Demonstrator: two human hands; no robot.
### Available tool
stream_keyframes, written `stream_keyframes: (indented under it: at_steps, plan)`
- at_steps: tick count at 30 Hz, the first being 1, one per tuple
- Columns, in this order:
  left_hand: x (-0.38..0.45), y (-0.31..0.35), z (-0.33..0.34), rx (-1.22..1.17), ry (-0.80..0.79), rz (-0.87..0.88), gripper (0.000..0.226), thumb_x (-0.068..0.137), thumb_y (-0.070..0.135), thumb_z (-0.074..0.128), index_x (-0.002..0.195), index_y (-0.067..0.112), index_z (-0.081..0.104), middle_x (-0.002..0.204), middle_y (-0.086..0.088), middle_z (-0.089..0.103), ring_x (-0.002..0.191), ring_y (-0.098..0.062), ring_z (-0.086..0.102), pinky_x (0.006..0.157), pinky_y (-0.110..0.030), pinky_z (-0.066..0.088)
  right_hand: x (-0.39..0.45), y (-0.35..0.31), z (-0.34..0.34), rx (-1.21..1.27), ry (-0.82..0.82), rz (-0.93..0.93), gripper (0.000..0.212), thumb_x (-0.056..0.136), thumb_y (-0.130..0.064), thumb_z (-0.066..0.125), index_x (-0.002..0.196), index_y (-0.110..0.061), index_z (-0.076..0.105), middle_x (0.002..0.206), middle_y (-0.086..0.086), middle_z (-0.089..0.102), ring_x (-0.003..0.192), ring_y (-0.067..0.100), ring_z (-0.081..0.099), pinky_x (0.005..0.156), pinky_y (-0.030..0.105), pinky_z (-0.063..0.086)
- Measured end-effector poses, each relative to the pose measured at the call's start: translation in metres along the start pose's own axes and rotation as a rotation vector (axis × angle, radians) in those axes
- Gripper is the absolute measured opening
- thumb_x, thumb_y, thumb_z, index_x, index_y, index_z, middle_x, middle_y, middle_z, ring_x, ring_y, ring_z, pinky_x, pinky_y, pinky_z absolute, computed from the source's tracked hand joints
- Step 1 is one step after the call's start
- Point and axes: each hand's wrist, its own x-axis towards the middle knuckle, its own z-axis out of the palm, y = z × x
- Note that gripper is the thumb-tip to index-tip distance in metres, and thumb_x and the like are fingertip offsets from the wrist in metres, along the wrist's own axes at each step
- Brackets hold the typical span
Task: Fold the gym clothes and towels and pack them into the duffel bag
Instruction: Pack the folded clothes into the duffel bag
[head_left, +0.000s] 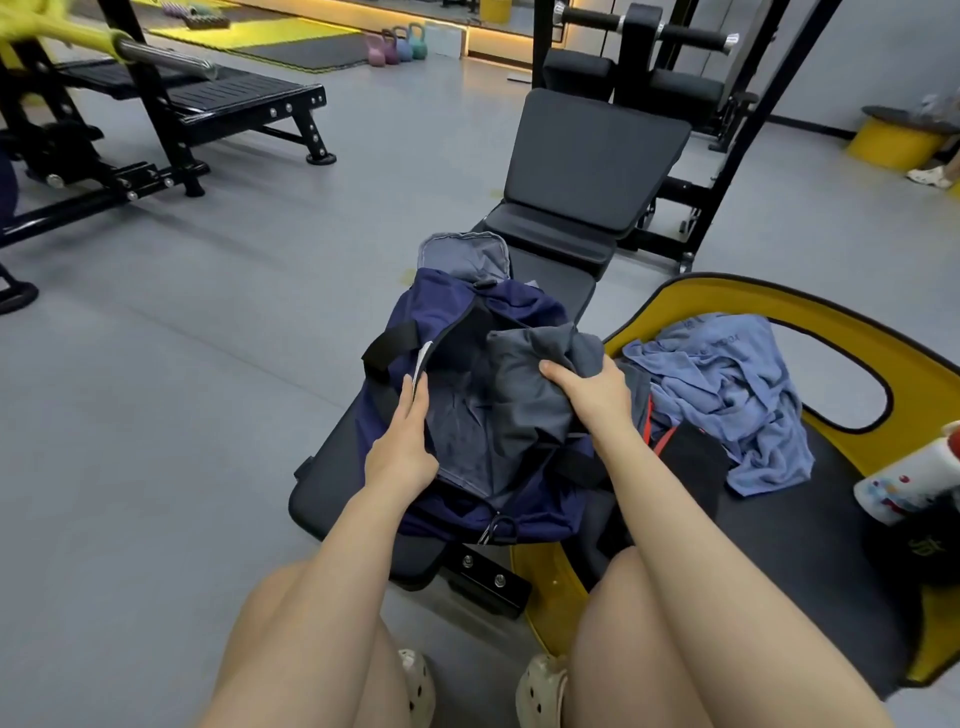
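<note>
At frame centre, the duffel bag (467, 415) is held open at its rim by the left hand (402, 441), so the mouth stays wide. A folded grey garment (524, 384), grasped by the right hand (592, 395), is lowered inside; a blue towel (727, 395) lies unfolded at right.

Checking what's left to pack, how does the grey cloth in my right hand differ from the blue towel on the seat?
The grey cloth is folded into a bundle and gripped by the right hand over the open duffel bag; the blue towel lies crumpled and untouched on the black-and-yellow seat. Grey is darker, blue paler. Both are soft fabric.
</note>
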Motion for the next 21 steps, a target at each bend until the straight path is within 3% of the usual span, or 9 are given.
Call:
stream_keyframes:
  at_steps: [4,8,13,16,18,20,21]
  plan:
    - [0.002,-0.002,-0.002,-0.003,0.029,-0.023,0.107,0.075,-0.014,0.043,0.148,0.039,-0.013,0.154,0.025,-0.016,0.064,-0.021,0.051,0.048,-0.023,0.033,-0.005,0.002,0.019,-0.448,0.008,-0.084,0.069,0.077,-0.047,0.070,0.134,-0.021,0.041,0.130,0.007,0.054,0.117,0.033,0.053,0.086,0.040,0.044]
    - [0.005,-0.004,-0.003,-0.002,0.039,-0.026,0.107,0.075,-0.013,0.043,0.148,0.038,-0.016,0.154,0.026,-0.018,0.063,-0.020,0.050,0.047,-0.023,0.032,-0.013,0.018,0.049,-0.929,-0.068,-0.203,0.070,0.083,-0.043,0.065,0.137,-0.016,0.032,0.135,0.009,0.047,0.120,0.034,0.049,0.082,0.039,0.043]
    - [0.005,-0.005,-0.002,0.009,0.020,0.004,0.105,0.077,-0.012,0.043,0.148,0.035,-0.017,0.155,0.024,-0.018,0.058,-0.017,0.045,0.047,-0.024,0.032,-0.013,0.042,0.070,-1.024,-0.168,-0.115,0.096,0.084,-0.048,0.065,0.151,-0.013,0.005,0.146,0.015,0.034,0.125,0.037,0.045,0.092,0.043,0.043]
    - [0.006,-0.005,-0.003,0.016,0.013,0.007,0.103,0.078,-0.012,0.043,0.149,0.033,-0.016,0.155,0.023,-0.018,0.052,-0.015,0.039,0.045,-0.023,0.029,-0.014,0.045,0.074,-1.001,-0.181,-0.100,0.110,0.082,-0.054,0.066,0.152,-0.014,-0.009,0.157,0.013,0.015,0.130,0.038,0.039,0.098,0.044,0.040]
    - [0.006,-0.004,-0.003,0.012,0.009,0.008,0.103,0.078,-0.012,0.043,0.149,0.033,-0.016,0.155,0.023,-0.017,0.051,-0.013,0.039,0.045,-0.022,0.028,-0.017,0.047,0.073,-1.069,-0.099,-0.272,0.111,0.077,-0.053,0.071,0.154,-0.014,0.000,0.160,0.012,0.009,0.139,0.038,0.028,0.107,0.051,0.031]
    - [0.007,-0.004,-0.002,0.013,0.007,0.009,0.104,0.078,-0.012,0.044,0.149,0.033,-0.016,0.155,0.023,-0.018,0.053,-0.012,0.040,0.045,-0.021,0.028,-0.016,0.053,0.073,-1.183,-0.007,-0.568,0.094,0.063,-0.046,0.083,0.140,-0.008,0.045,0.149,0.017,0.036,0.133,0.041,0.038,0.106,0.059,0.030]
    - [0.007,-0.004,-0.002,0.018,0.008,0.010,0.104,0.078,-0.012,0.045,0.149,0.033,-0.016,0.154,0.024,-0.018,0.054,-0.013,0.041,0.045,-0.021,0.028,-0.016,0.055,0.073,-1.225,0.005,-0.687,0.075,0.053,-0.042,0.088,0.115,-0.007,0.066,0.134,0.017,0.053,0.122,0.040,0.050,0.102,0.059,0.036]
